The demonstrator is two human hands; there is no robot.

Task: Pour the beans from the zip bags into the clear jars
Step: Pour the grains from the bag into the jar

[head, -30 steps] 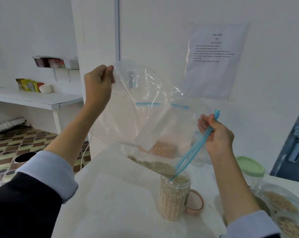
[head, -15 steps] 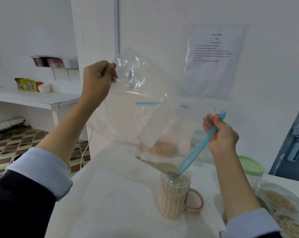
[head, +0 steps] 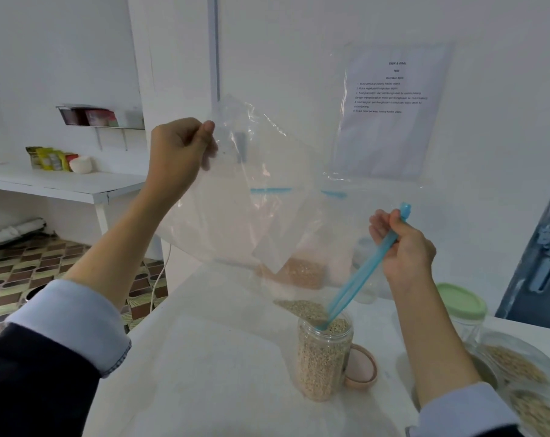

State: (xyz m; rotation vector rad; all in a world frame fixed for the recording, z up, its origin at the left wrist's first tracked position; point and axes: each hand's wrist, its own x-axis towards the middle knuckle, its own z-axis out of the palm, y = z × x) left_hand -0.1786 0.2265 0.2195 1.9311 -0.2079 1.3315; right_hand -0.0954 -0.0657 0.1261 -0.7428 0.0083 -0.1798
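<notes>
Overhead, both hands (head: 180, 152) tilt zip bag (head: 236, 222) into jar (head: 324, 361).

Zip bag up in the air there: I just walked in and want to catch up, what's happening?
A person is emptying a clear zip bag into an open clear jar on the white table. The left hand lifts the bag's bottom corner high; the right hand pinches the blue zip strip, steering the mouth into the jar. The last beans sit at the bag's mouth, and the jar is nearly full.
</notes>
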